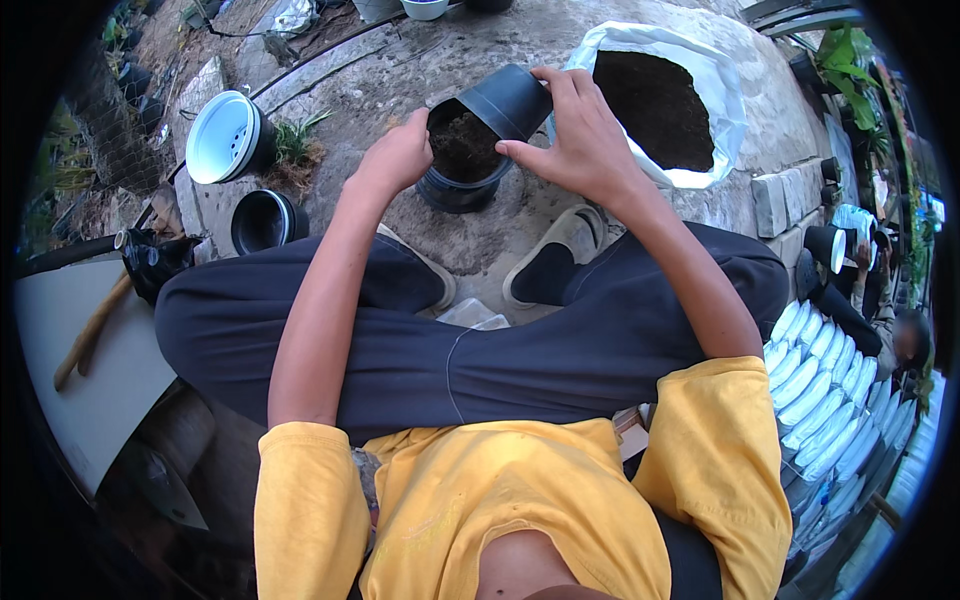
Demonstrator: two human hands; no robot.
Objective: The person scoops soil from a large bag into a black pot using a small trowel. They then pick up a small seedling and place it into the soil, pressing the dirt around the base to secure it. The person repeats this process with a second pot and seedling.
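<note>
My right hand (581,135) grips a small black plastic pot (510,101) at its base and side, tipped on its side with its mouth towards a larger black pot (459,193). Dark soil (465,150) shows in the larger pot, which stands on the ground between my feet and the sack. My left hand (397,154) holds that pot's left rim, fingers curled over the edge. How much is inside the tipped pot is hidden. Just right of my right hand stands an open white sack (724,97) of dark soil. A grassy plant (292,142) with bare roots lies to the left.
Stacked white-lined pots (225,139) and a black pot (262,221) lie at the left. A wooden-handled tool (90,330) rests on a pale board (52,315). Concrete blocks (784,202), many filled white bags (817,405) and a co-worker (877,300) are at the right.
</note>
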